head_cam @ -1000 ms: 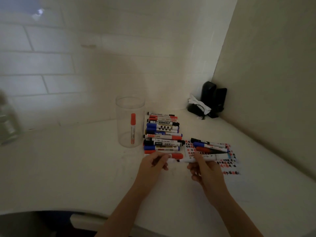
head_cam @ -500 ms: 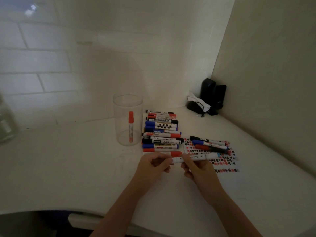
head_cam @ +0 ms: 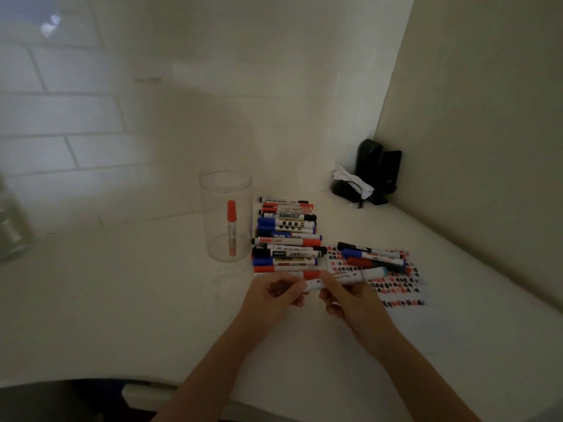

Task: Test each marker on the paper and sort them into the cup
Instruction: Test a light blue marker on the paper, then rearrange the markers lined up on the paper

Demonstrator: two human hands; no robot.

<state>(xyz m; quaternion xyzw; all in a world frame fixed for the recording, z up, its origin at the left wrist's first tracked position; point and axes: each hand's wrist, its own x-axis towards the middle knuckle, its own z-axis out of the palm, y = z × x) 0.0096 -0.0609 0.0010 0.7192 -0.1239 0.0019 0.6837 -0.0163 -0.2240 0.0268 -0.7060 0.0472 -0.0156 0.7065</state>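
Dim white counter (head_cam: pixel 128 300); tiled wall (head_cam: pixel 76 117) behind.

Both hands lift off the pile now: the left hand (head_cam: pixel 274 292) and right hand (head_cam: pixel 350 295) bring a white marker (head_cam: pixel 350 277) up between them, clear of the red marker (head_cam: pixel 286 268) the left touched a second ago.

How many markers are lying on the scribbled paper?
3, side by side on the paper's far end: a black-capped marker farthest, a blue-capped marker in the middle, a red-and-black marker nearest. The hands hold another above its edge.
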